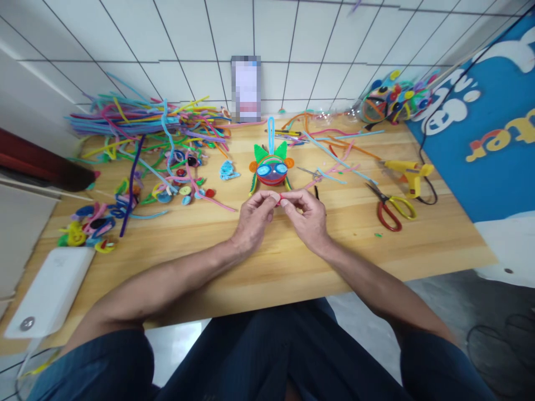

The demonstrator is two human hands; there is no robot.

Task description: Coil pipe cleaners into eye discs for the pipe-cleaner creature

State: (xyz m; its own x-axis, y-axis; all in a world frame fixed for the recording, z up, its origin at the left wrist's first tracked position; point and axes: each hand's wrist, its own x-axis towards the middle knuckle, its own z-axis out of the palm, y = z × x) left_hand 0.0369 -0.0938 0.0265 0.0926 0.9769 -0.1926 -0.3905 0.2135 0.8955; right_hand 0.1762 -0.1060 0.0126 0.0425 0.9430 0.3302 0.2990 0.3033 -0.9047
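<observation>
Both hands meet over the middle of the wooden table, fingertips pinched together. Between them shows a small red piece (280,197), perhaps pipe cleaner; most of it is hidden by the fingers. My left hand (258,218) and my right hand (307,217) each pinch one side of it. Just beyond the fingers sits a craft figure (272,171) with a red and purple round body, blue ringed eyes, orange ears, green pointed pieces and a light blue loop on top. Left of the figure lies a light blue coiled pipe cleaner piece (228,170).
Pipe cleaners (137,118) pile up at the back left, with buttons and curled pieces before them. Scissors (388,209) and a yellow glue gun (407,172) lie at right. A phone (246,89) leans on the tiled wall. A white power bank (50,289) rests front left.
</observation>
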